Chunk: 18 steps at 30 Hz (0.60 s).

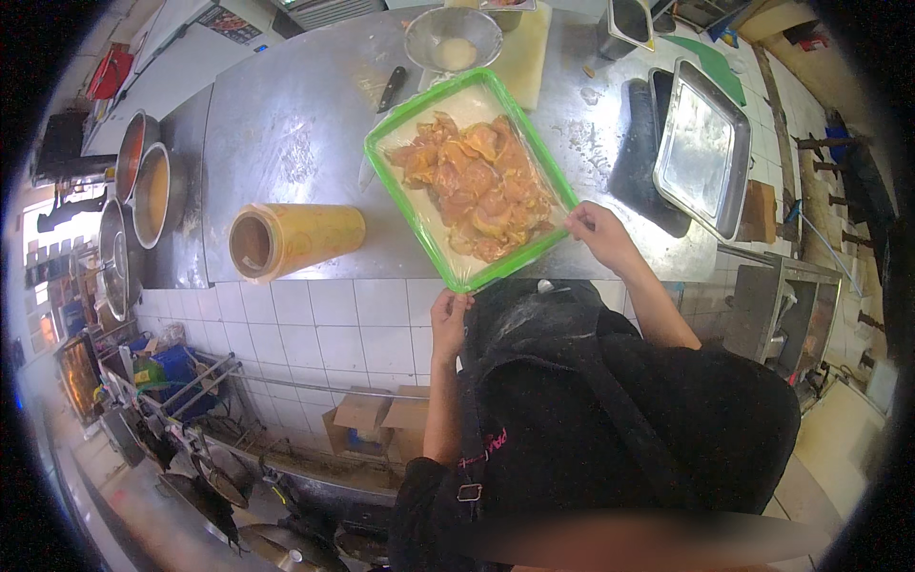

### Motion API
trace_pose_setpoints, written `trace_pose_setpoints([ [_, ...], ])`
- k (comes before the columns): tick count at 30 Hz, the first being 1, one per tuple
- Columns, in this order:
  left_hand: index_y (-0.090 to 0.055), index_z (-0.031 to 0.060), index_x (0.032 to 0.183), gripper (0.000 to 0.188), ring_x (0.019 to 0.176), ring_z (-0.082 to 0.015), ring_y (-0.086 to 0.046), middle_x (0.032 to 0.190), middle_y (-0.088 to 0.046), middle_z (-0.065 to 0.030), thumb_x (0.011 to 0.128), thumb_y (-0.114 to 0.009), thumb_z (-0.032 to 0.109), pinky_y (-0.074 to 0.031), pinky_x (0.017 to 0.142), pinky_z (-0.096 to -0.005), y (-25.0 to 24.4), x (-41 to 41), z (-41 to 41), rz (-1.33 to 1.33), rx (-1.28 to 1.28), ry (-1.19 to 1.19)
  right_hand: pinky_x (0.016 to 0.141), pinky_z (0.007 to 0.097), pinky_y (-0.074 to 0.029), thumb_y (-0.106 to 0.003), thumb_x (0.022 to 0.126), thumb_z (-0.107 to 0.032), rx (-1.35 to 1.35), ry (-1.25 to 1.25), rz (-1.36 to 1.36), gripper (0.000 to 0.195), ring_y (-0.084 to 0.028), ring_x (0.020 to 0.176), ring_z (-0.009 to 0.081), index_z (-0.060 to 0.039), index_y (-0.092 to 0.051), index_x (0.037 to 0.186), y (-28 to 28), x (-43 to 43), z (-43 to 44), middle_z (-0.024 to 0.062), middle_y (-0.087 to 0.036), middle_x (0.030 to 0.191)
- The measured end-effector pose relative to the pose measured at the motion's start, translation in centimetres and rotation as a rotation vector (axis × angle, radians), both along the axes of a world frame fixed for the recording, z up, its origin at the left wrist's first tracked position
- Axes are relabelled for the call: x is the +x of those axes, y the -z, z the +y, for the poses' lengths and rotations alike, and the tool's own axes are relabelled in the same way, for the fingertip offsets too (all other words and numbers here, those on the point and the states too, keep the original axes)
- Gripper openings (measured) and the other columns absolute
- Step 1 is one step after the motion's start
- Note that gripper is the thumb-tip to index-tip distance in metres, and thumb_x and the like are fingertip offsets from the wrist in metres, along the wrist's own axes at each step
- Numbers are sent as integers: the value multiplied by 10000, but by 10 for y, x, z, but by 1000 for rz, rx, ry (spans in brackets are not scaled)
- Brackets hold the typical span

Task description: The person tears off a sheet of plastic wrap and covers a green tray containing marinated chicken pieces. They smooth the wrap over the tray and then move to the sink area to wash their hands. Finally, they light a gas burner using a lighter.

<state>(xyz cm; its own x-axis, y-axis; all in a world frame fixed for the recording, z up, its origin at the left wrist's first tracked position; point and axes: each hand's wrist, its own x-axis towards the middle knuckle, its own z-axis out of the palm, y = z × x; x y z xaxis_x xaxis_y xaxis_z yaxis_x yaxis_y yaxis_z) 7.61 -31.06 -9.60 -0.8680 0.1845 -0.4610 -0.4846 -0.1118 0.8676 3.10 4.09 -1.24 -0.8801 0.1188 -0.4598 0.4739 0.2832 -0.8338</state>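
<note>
A green-rimmed tray (409, 217) with a pale bottom holds pieces of raw, marinated-looking meat (475, 182) under clear plastic film. My left hand (450, 322) pinches the film at the tray's near corner. At the tray's right corner, my right hand (599, 232) grips the film between thumb and fingers. A thick roll of cling film (304, 237) lies on its side on the steel table (286, 150), left of the tray. Behind the tray's left side lies a knife with a black handle (391, 89), its blade partly hidden by the tray.
A clear bowl (453, 43) with something pale inside and a cutting board (532, 64) are behind the tray. Metal trays (704, 150) lean at the right, near a dark cloth-like item (636, 164). Metal bowls (154, 195) stand along the left. The table's front edge is close to me.
</note>
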Motion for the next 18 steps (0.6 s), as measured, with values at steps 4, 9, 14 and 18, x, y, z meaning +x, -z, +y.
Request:
trace_pose_setpoints([
  [4,-652,3,1198,230,1011,-153,-635,1100,-693,-70,1054,-645,181,-506,916,-317,-8,-22,-19,6,-59,149,737,364,-526,-738,968,-207,359,99,70,305,-664,778,232,-17,-566,1134,0,13,-8,133,-697,878],
  [9,-454,-3,1520,495,1339,-243,-535,1496,-519,-176,1063,-589,133,-449,1109,-396,-46,-88,-26,-6,86,-77,745,386,-532,-772,940,-216,396,312,18,349,-680,797,268,-6,-563,1124,-10,12,-29,150,-703,892],
  [14,-367,8,1598,545,1429,-290,-463,1569,-458,-197,1076,-509,77,-397,1170,-423,-57,-130,-3,162,-68,-18,722,359,-510,-758,965,-254,291,325,89,361,-637,790,202,-23,-546,1143,27,31,-12,84,-659,873],
  [18,-382,9,1588,527,1420,-282,-473,1557,-474,-184,1075,-491,53,-405,1165,-419,-52,-127,-2,178,-75,0,725,312,-482,-705,1008,-275,-64,476,-49,276,-603,826,134,-53,-581,1117,12,23,-19,19,-636,908],
])
